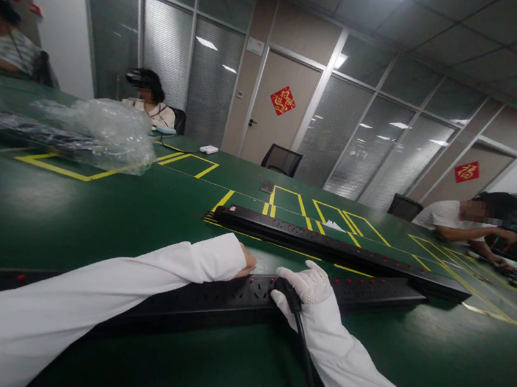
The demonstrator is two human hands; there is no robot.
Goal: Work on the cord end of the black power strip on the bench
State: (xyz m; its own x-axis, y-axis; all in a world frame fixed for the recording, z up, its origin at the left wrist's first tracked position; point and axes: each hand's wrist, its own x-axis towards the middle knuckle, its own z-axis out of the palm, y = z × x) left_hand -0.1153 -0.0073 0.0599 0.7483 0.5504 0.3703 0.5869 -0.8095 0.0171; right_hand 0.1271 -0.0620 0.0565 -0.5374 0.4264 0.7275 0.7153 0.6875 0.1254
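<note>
A long black power strip (218, 293) with red switches along it lies slantwise across the table in front of me. My right hand (309, 288), in a white glove, is closed around a black plug (289, 295) at the strip's sockets; its cable (310, 365) hangs down toward me. Whether the plug's pins are in a socket is hidden. My left hand (246, 263) is curled against the strip's far edge, just left of the plug, partly covered by its white sleeve. Behind, a second black power strip (301, 234) lies on more black strips.
On the green table (179, 200), yellow tape marks outline several areas. Clear plastic wrap (102, 129) is heaped at the left. A white box (208, 149) and crumpled white paper (333, 225) lie farther back. People sit at the far side and both ends.
</note>
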